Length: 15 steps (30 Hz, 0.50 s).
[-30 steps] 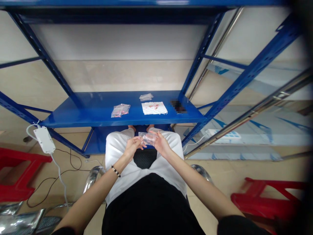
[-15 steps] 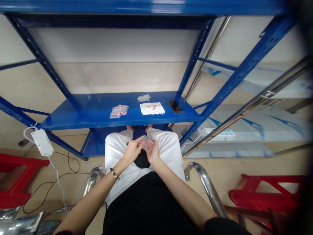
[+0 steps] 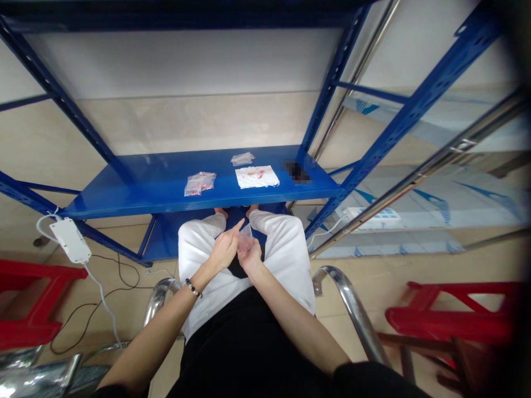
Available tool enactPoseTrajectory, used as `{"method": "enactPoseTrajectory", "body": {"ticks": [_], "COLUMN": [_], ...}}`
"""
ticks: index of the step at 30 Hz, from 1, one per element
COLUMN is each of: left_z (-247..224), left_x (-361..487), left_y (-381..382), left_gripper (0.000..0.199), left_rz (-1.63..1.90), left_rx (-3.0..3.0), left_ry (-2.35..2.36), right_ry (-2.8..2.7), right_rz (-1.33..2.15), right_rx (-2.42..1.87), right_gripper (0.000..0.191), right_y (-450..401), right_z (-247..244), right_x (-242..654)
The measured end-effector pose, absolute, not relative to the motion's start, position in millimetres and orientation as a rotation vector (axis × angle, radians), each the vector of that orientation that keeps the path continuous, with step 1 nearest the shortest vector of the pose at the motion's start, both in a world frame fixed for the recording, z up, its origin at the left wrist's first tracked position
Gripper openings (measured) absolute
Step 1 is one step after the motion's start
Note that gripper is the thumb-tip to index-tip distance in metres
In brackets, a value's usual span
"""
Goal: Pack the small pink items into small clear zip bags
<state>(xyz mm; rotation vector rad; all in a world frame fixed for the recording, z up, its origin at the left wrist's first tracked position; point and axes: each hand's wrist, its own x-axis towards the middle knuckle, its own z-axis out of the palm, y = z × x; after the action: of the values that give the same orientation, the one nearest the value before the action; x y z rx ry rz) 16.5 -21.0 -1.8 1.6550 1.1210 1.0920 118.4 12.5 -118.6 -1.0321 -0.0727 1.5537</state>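
Note:
Above my lap, a small clear plastic bag (image 3: 246,239) with a pinkish look is between my two hands. My right hand (image 3: 251,255) is closed around its lower part from the right. My left hand (image 3: 224,249) is against the bag's left side, its index finger stretched forward and the other fingers closed at the bag's edge. Exactly how those fingertips grip is hard to make out. On the blue shelf (image 3: 153,176) ahead lie clear bags with small red pieces (image 3: 199,183), a white cloth-like sheet with red bits (image 3: 257,177) and a stack of clear bags (image 3: 243,159).
A dark, blurred-out object (image 3: 297,172) lies at the shelf's right end. Blue uprights frame the shelf. A white power strip (image 3: 71,240) hangs at left. Red stools (image 3: 452,315) stand on both sides. Metal chair arms (image 3: 352,309) flank me.
Both hands have shifted slightly left with the bag. My left index finger now points forward, and the right hand has closed more around the bag. The view has tilted a little downward.

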Motion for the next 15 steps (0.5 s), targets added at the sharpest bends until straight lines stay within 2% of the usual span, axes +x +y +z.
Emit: {"method": "enactPoseTrajectory", "body": {"ticks": [10, 15], "left_z": [-10, -12], "left_x": [20, 20], "left_y": [-21, -19], "left_gripper": [0.038, 0.037], "left_rz": [1.119, 1.209], "left_rx": [1.88, 1.752], "left_ry": [1.266, 1.349], "right_ry": [-0.098, -0.087], "right_rz": [1.556, 1.609], "right_rx": [-0.893, -0.802], "right_gripper": [0.029, 0.03], "right_y": [8, 4], "right_z": [-119, -105], "right_x": [121, 122]}}
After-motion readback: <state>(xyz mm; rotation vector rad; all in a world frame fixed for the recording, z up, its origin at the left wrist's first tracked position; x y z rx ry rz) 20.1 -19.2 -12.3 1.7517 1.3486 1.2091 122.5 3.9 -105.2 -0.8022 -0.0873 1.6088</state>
